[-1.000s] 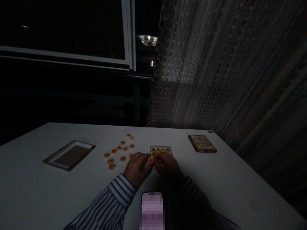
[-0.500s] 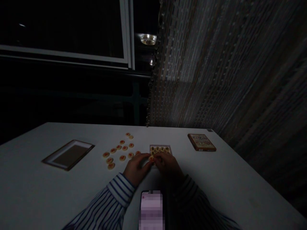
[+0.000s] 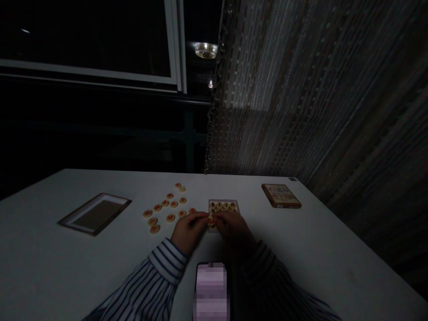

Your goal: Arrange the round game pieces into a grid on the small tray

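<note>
A shallow box (image 3: 223,201) in front of me holds rows of round pale pieces with dark characters. At its left edge, my left hand (image 3: 190,228) has thumb and fingers pressed together. My right hand (image 3: 232,226) covers part of the box, its fingertips closed at a red-marked piece (image 3: 211,220). The fingertips of both hands nearly meet there. Whether the left fingers grip anything is too small to tell. Several loose pieces with red characters lie left of the box, among them one piece (image 3: 170,218) near my left hand.
An open tray-like lid (image 3: 128,203) lies on the white table (image 3: 100,267) at the left. A flat printed box (image 3: 281,196) rests at the right. Near the front edge is a lit phone (image 3: 210,290). Behind the table hangs a string curtain (image 3: 261,89).
My left thumb has drawn in against the fingers. My right fingertips have shifted slightly at the box, and more of its contents shows. The whole view has tilted a little.
</note>
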